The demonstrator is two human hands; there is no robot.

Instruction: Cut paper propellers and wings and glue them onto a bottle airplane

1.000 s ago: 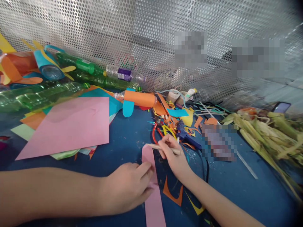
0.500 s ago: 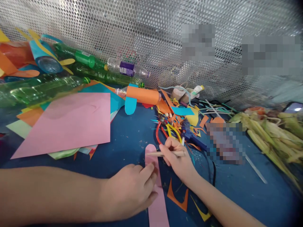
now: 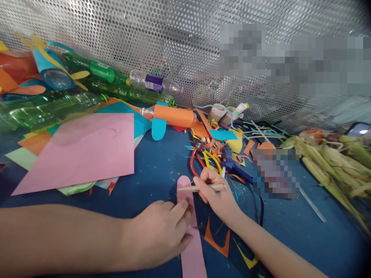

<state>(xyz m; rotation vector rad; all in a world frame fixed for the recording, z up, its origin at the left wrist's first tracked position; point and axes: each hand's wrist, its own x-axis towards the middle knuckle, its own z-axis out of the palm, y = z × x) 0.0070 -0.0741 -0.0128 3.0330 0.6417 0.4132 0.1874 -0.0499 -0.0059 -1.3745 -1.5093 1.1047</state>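
A pink paper strip [image 3: 193, 249] with a rounded far end lies on the blue table in front of me. My left hand [image 3: 165, 231] rests over its left side, bent fingers pressing the paper down; the fingertips partly cover it. Pinched in my right hand [image 3: 216, 195] is a beige pen [image 3: 188, 189], held almost level, its tip over the strip near the rounded end. Just beyond my right hand are red-handled pliers [image 3: 193, 162] and a yellow-handled tool [image 3: 213, 160]. Orange [image 3: 217, 243] and yellow [image 3: 245, 255] paper offcuts lie below my right wrist.
A large pink sheet [image 3: 95, 150] tops stacked coloured paper on the left. Behind stand green bottles [image 3: 58, 110] and an orange-wrapped bottle [image 3: 175, 116]. A blue glue gun [image 3: 236, 168], paper scraps [image 3: 214, 148] and corn husks [image 3: 333, 166] lie to the right. A perforated metal wall [image 3: 116, 34] closes the back.
The view has shifted very slightly. Both hands, the pen and the pink strip keep nearly the same positions.
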